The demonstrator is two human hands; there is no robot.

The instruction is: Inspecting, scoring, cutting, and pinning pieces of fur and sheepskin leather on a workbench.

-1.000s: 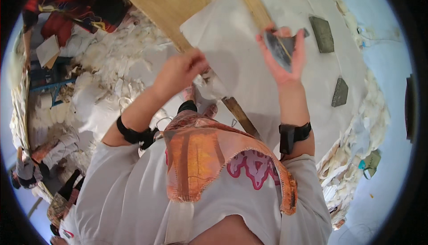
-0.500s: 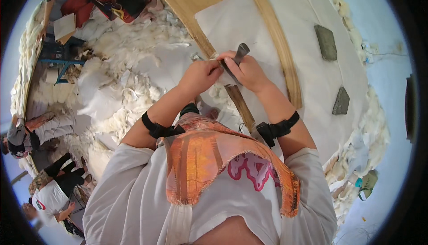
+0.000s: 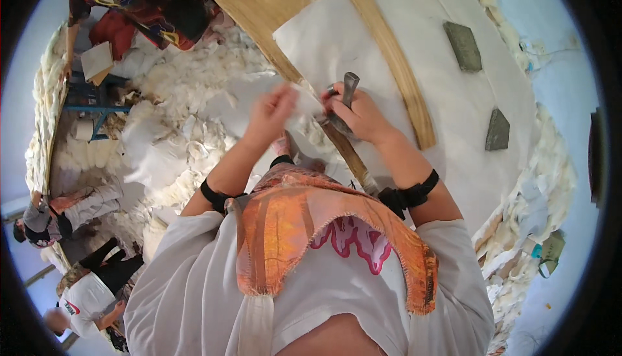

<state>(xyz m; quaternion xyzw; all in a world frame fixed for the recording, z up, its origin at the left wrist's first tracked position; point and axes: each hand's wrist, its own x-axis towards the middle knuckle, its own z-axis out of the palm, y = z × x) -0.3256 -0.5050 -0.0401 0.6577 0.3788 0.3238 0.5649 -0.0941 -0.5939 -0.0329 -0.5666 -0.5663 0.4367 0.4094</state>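
Note:
My right hand [image 3: 359,116] grips a dark metal tool [image 3: 348,90] with a flattened upright end, over the inner edge of the white sheet-covered board [image 3: 447,97]. My left hand [image 3: 272,110] is just left of it, smeared by motion, with curled fingers near something pale and thin at the fingertips that I cannot make out. Beneath both hands runs a narrow wooden bar [image 3: 343,145] with a pale section. A long wooden slat [image 3: 395,64] lies on the sheet to the right.
Two grey stone slabs [image 3: 461,46] lie on the sheet. Loose white fibre [image 3: 162,71] covers the left area, beside a blue stand [image 3: 100,113]. A person in patterned red and black clothing [image 3: 149,0] is at upper left; two others [image 3: 91,310] are at lower left.
My right hand has come down and left with the tool to the middle. My left hand met it there, then moved a little left, apart from it.

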